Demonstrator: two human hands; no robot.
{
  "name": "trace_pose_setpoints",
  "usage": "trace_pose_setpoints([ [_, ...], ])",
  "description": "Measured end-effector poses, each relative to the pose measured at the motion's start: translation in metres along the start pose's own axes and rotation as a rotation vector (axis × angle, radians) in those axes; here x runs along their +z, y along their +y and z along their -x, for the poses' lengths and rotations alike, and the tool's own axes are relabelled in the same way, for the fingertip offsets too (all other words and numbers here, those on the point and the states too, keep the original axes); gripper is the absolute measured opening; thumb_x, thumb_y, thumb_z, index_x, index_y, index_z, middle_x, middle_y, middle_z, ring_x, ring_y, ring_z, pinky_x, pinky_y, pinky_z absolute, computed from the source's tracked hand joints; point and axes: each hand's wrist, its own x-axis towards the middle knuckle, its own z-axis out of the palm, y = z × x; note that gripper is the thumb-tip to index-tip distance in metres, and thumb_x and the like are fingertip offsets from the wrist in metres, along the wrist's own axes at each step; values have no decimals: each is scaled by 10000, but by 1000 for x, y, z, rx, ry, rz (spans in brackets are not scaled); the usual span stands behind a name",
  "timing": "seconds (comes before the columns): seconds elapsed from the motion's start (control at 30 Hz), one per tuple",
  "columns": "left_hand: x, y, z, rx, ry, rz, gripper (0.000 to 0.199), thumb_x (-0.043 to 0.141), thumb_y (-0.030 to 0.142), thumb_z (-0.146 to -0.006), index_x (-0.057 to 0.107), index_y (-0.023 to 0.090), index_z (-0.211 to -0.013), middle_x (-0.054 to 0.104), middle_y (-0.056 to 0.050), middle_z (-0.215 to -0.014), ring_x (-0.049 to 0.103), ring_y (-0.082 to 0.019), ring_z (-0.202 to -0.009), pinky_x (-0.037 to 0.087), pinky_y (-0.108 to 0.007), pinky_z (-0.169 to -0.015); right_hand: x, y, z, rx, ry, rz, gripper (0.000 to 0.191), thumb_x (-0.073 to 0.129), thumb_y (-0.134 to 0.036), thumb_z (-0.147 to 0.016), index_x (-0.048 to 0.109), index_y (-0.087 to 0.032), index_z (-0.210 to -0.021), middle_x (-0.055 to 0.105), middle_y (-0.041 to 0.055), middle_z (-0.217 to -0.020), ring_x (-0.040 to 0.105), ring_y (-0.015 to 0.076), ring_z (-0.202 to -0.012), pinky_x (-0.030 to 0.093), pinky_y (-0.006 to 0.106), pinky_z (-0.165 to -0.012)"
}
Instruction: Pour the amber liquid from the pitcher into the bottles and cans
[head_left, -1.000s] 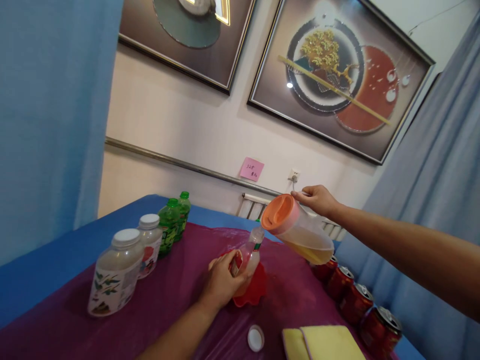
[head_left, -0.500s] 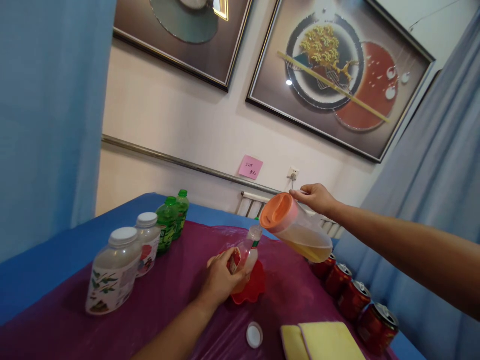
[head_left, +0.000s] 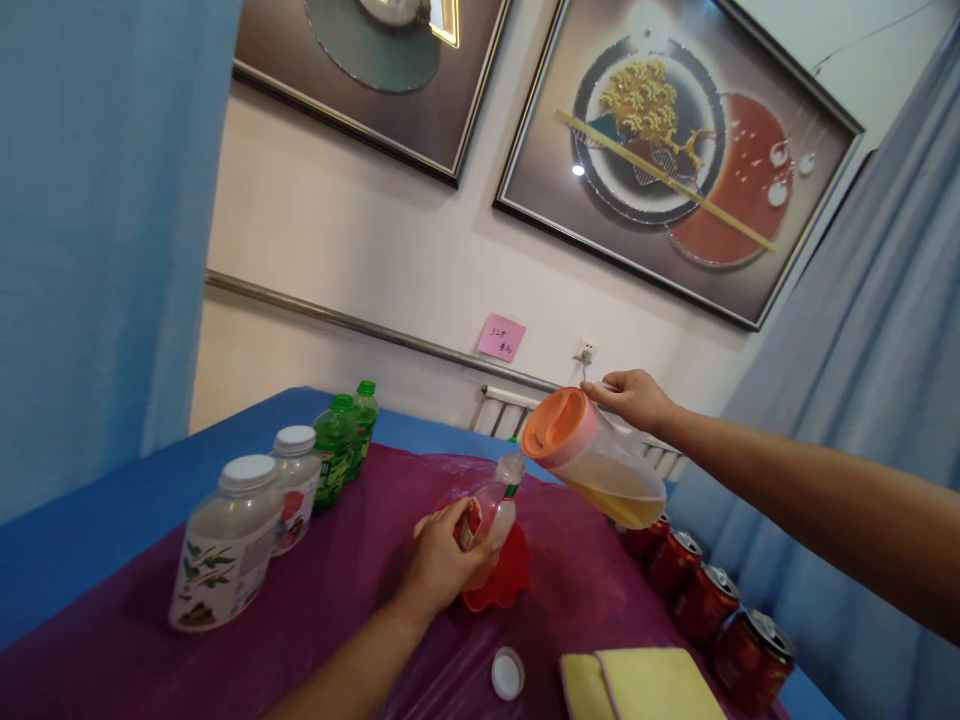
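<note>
My left hand (head_left: 448, 555) is wrapped round a clear bottle (head_left: 501, 510) with a red label, its open mouth uppermost and tilted a little to the right. Under the bottle lies a red scalloped dish (head_left: 514, 570). My right hand (head_left: 634, 395) grips the handle of a translucent pitcher (head_left: 611, 480) with an orange lid (head_left: 556, 425). The pitcher is tipped to the left, its lid beside the bottle's mouth, and yellowish liquid lies along its lower side. I cannot make out a stream between the two. A white cap (head_left: 508, 673) rests nearer me on the purple cover.
Two white-capped jars (head_left: 225, 545) and two green bottles (head_left: 335, 450) stand at left. Several red cans (head_left: 752, 660) line the right edge. A folded yellow cloth (head_left: 652, 685) lies in front on the purple cover (head_left: 360, 620). A metal rail (head_left: 375, 333) crosses the wall behind.
Almost nothing differs. Both hands keep their holds and the pitcher stays tipped beside the bottle's mouth; the view has shifted very slightly.
</note>
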Motion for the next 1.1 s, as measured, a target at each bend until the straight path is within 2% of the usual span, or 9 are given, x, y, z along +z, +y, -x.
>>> trace_pose_setpoints([
  [0.2,1,-3,0,10,-16,15,472,830,349,-681,701,231,-1119,777,-36,-1057,696,-238,-969,486,-328,-898,0,-1,0,-17,6,18,703,593,-856,-680,276,-249,-520,241,-70,-488,225,84,-481,175,266,-447],
  [0.6,2,-4,0,3,6,13,515,847,334,-667,693,213,-1144,770,-58,-1119,686,-252,-1034,452,-366,-982,0,1,0,11,6,0,643,622,-776,-708,302,-247,-531,252,-74,-495,232,85,-483,172,271,-462],
  [0.83,2,-3,0,-1,12,11,511,847,311,-662,698,233,-1144,769,-57,-1148,680,-256,-1056,445,-373,-1002,1,2,0,6,-4,-8,679,615,-822,-688,287,-249,-530,256,-72,-473,240,82,-464,177,265,-443],
  [1.1,0,0,1,2,16,5,515,854,308,-655,699,226,-1139,774,-41,-1091,684,-246,-999,453,-362,-970,2,2,-1,0,2,-1,682,606,-836,-686,299,-248,-523,256,-69,-485,241,87,-478,181,270,-450],
])
